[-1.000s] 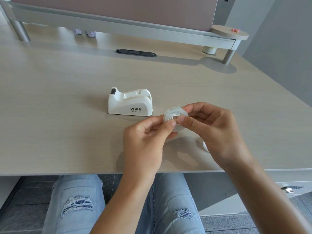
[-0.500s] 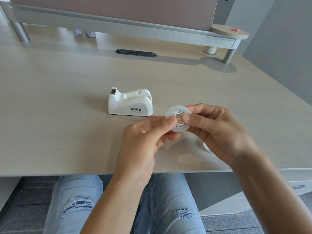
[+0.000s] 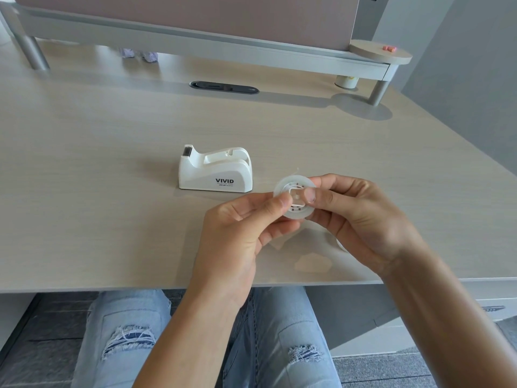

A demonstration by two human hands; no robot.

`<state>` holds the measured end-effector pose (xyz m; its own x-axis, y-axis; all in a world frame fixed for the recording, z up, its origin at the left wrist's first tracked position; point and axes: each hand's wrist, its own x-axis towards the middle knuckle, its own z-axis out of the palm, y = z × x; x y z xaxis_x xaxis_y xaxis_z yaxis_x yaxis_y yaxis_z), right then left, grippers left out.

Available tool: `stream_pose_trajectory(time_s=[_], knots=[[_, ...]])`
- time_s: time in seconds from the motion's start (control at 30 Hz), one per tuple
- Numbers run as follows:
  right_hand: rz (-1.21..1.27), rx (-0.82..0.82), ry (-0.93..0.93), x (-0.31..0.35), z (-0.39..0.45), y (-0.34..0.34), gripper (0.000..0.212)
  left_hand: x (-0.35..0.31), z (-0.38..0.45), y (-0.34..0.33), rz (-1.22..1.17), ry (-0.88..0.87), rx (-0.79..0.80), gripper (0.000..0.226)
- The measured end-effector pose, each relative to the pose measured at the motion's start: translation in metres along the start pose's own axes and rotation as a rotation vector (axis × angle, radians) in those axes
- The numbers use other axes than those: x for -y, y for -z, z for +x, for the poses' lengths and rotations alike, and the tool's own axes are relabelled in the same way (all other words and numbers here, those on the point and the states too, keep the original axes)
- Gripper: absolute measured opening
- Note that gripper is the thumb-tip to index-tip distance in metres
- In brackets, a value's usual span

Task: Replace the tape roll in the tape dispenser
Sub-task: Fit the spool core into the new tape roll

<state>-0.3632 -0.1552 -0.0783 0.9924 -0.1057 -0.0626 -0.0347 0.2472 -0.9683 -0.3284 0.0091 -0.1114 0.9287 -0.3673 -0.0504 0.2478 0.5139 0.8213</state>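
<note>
A clear tape roll (image 3: 291, 212) with a white hub is held flat-face up above the desk, just right of the white tape dispenser (image 3: 215, 170). The dispenser stands on the desk with an empty cradle, its cutter at the left end. My left hand (image 3: 240, 236) pinches the roll's left rim between thumb and fingers. My right hand (image 3: 355, 217) grips the roll from the right, thumb pressed on the hub. A thin loose tape end sticks up from the roll's far edge. Another small white round piece (image 3: 342, 245) lies on the desk, mostly hidden under my right hand.
The wooden desk (image 3: 98, 191) has a raised monitor shelf (image 3: 195, 37) along the back, a black cable grommet (image 3: 223, 87), and a small white cup (image 3: 346, 81) under the shelf's right end. The desk's front edge runs just below my wrists, above my knees.
Both hands lifted the roll slightly and turned it, so its flat face with the hub now shows more fully. My right thumb shifted onto the hub. The dispenser has not moved.
</note>
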Motion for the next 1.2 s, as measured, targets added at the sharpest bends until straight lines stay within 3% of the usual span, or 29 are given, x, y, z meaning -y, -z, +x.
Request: stream_pose_trajectory(time_s=[0.77,0.87,0.97,1.07,1.2], knots=[[0.061,-0.010,-0.026,-0.005,0.001,0.003,0.016,0.004,0.002,0.004,0.018,-0.024,0.027,0.018],[-0.090,-0.070,0.066,-0.006,0.000,0.003,0.024,0.006,0.001,0.001,0.046,-0.091,-0.022,0.017],[-0.335,-0.232,0.187,-0.007,-0.006,-0.005,0.030,0.008,-0.001,-0.001,0.029,-0.147,-0.092,0.020],[-0.463,-0.384,0.350,-0.012,-0.010,-0.013,0.020,0.011,-0.004,0.000,0.040,-0.187,-0.155,0.029],[-0.455,-0.387,0.407,-0.019,-0.011,-0.021,0.008,0.010,-0.010,-0.003,0.051,-0.212,-0.210,0.016]])
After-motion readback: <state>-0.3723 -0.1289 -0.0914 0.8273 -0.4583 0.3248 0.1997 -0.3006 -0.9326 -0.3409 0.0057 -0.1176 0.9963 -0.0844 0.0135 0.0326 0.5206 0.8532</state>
